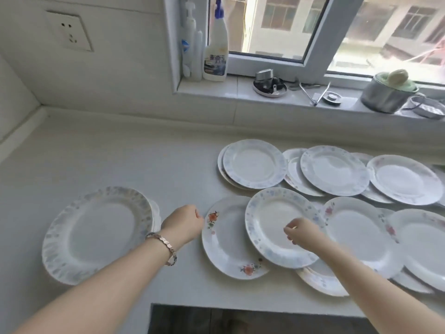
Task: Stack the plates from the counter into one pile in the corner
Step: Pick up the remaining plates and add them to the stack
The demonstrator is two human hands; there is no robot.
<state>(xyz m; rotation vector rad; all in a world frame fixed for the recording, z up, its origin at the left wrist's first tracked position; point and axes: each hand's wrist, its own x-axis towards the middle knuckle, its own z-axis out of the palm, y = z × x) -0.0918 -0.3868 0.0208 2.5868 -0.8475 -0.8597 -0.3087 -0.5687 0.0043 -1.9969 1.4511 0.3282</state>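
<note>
A pile of plates (96, 233) with a blue-patterned plate on top stands at the left of the white counter (144, 165). Right of it lies a plate with red flowers (226, 247), partly under a blue-rimmed plate (272, 213). My left hand (185, 221), with a bracelet on the wrist, is at the left rim of the red-flower plate, fingers curled and mostly hidden. My right hand (301, 233) hovers over the blue-rimmed plate with loosely curled fingers and holds nothing. Several more plates (334, 172) lie overlapping to the right and behind.
The counter's far left corner (45, 112) meets the tiled walls. On the window sill (216, 92) stand a spray bottle (216, 47), a pump bottle, a small dish, tongs and a steel pot (385, 95). A dark opening (240, 319) sits below the counter's front edge.
</note>
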